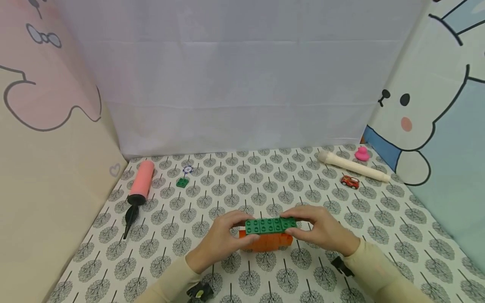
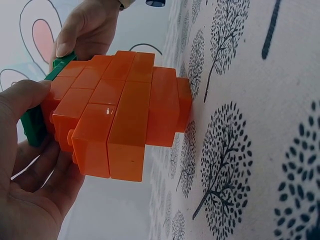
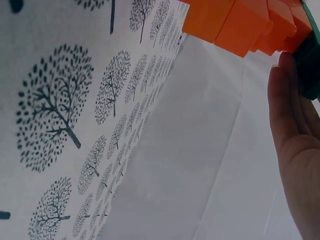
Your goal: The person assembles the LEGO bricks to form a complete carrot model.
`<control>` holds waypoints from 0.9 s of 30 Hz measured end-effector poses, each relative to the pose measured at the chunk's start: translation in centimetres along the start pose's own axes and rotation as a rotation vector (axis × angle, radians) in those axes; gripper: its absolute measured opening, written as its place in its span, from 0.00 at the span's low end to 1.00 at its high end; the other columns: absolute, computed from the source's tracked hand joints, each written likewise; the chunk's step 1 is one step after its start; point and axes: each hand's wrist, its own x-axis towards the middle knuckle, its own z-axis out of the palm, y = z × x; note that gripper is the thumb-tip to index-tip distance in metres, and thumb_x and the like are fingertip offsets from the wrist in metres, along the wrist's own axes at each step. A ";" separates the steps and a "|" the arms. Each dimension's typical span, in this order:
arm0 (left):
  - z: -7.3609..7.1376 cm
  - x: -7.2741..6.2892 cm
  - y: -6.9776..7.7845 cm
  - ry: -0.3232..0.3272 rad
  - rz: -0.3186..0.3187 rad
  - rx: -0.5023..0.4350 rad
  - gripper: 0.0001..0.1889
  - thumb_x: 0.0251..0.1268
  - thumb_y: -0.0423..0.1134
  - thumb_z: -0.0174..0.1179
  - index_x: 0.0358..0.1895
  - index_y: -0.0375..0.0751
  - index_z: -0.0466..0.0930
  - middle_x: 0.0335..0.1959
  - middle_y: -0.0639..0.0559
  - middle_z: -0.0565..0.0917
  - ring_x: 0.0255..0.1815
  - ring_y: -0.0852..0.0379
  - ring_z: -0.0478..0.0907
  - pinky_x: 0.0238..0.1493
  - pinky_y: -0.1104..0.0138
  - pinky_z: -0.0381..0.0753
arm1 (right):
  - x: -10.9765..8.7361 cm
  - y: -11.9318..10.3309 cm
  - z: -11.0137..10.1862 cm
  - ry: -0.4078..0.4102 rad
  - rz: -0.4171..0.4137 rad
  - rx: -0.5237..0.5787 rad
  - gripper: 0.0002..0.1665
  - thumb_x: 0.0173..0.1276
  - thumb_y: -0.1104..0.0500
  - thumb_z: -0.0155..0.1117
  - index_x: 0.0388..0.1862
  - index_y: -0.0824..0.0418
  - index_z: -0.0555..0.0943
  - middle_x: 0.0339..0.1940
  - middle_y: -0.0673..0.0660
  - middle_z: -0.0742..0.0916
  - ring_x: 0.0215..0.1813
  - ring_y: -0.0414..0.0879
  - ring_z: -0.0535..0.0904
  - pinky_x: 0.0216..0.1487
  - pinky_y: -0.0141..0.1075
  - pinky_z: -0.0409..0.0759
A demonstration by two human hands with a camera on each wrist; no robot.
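Observation:
A row of green toy bricks tops a stepped stack of orange bricks, which stands on the patterned cloth. With thumb and fingers, my left hand grips the left end of the green row. The row's right end sits between the thumb and fingers of my right hand. Seen from the left wrist, the orange stack is widest at mid-height and narrows toward the cloth. The right wrist view catches only part of the orange bricks, beside the right fingers.
At the left lies a pink pump with a black nozzle. A small green brick and a round chip lie behind. Toward the back right are a pale stick, a red toy car and a pink duck.

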 end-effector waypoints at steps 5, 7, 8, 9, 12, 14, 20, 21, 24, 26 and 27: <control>0.0 0.0 0.0 0.002 0.008 0.006 0.19 0.58 0.51 0.72 0.50 0.49 0.84 0.46 0.64 0.84 0.47 0.63 0.81 0.52 0.67 0.84 | 0.1 0.1 -0.1 -0.001 0.006 -0.036 0.23 0.63 0.61 0.74 0.57 0.52 0.84 0.51 0.48 0.88 0.46 0.39 0.84 0.45 0.38 0.87; 0.0 0.1 -0.1 0.001 0.014 0.002 0.18 0.58 0.49 0.72 0.50 0.49 0.84 0.45 0.64 0.84 0.46 0.63 0.81 0.51 0.67 0.84 | 0.1 0.2 -0.1 -0.003 -0.002 -0.057 0.23 0.63 0.60 0.73 0.58 0.51 0.84 0.51 0.47 0.88 0.46 0.38 0.84 0.44 0.40 0.86; -0.1 0.1 0.0 0.000 0.016 0.000 0.18 0.58 0.49 0.72 0.50 0.49 0.84 0.45 0.63 0.84 0.46 0.63 0.81 0.51 0.67 0.85 | 0.0 0.2 -0.1 -0.004 -0.003 -0.064 0.23 0.63 0.60 0.73 0.58 0.50 0.83 0.51 0.47 0.88 0.46 0.38 0.84 0.44 0.40 0.86; -0.1 0.1 0.0 -0.002 0.017 -0.001 0.18 0.58 0.49 0.72 0.50 0.49 0.84 0.45 0.63 0.84 0.46 0.63 0.81 0.51 0.67 0.85 | 0.0 0.3 -0.1 -0.005 -0.008 -0.073 0.23 0.63 0.60 0.73 0.58 0.50 0.83 0.51 0.47 0.88 0.46 0.38 0.83 0.44 0.40 0.86; -0.3 0.0 -0.1 -0.017 0.025 0.008 0.19 0.59 0.49 0.71 0.51 0.48 0.84 0.46 0.61 0.85 0.47 0.62 0.81 0.51 0.64 0.85 | 0.0 0.2 0.0 -0.011 -0.011 -0.074 0.24 0.64 0.61 0.73 0.59 0.50 0.83 0.51 0.47 0.87 0.47 0.38 0.83 0.44 0.41 0.86; -0.6 0.1 -0.1 -0.039 0.017 0.024 0.21 0.58 0.51 0.71 0.52 0.48 0.84 0.48 0.60 0.85 0.48 0.62 0.81 0.53 0.63 0.85 | -0.1 0.2 0.1 -0.015 0.006 -0.063 0.25 0.64 0.60 0.73 0.60 0.48 0.82 0.53 0.46 0.87 0.47 0.38 0.83 0.45 0.41 0.86; -3.2 0.8 -0.5 -0.009 -0.029 0.084 0.20 0.65 0.50 0.66 0.56 0.45 0.83 0.51 0.56 0.85 0.52 0.59 0.80 0.57 0.63 0.82 | -0.2 0.1 0.2 -0.025 0.001 -0.080 0.24 0.66 0.60 0.71 0.61 0.48 0.81 0.54 0.46 0.86 0.49 0.38 0.82 0.47 0.40 0.85; -3.8 1.1 -0.8 0.012 -0.035 0.096 0.19 0.66 0.49 0.65 0.56 0.45 0.82 0.51 0.55 0.85 0.52 0.59 0.81 0.58 0.62 0.82 | -0.2 0.1 0.2 -0.022 -0.008 -0.088 0.24 0.66 0.60 0.71 0.61 0.49 0.81 0.54 0.46 0.86 0.49 0.38 0.82 0.47 0.40 0.85; -5.8 2.0 -2.1 0.083 -0.081 0.153 0.17 0.67 0.45 0.65 0.56 0.44 0.82 0.50 0.55 0.85 0.50 0.58 0.81 0.57 0.61 0.82 | -0.1 0.1 0.1 -0.014 -0.033 -0.107 0.24 0.66 0.61 0.70 0.61 0.50 0.81 0.53 0.48 0.87 0.48 0.39 0.82 0.46 0.41 0.85; -7.2 2.5 -3.4 0.127 -0.116 0.196 0.17 0.67 0.42 0.65 0.57 0.42 0.81 0.51 0.52 0.84 0.50 0.56 0.80 0.58 0.59 0.82 | -0.1 0.1 0.1 -0.019 -0.035 -0.102 0.24 0.66 0.61 0.70 0.62 0.50 0.81 0.53 0.48 0.86 0.49 0.39 0.82 0.46 0.41 0.86; -7.9 2.7 -4.1 0.150 -0.142 0.221 0.18 0.67 0.41 0.65 0.57 0.41 0.81 0.51 0.50 0.84 0.51 0.55 0.80 0.58 0.58 0.81 | 0.0 0.0 0.1 -0.025 -0.032 -0.099 0.25 0.66 0.61 0.70 0.62 0.50 0.80 0.53 0.47 0.86 0.49 0.39 0.82 0.46 0.41 0.86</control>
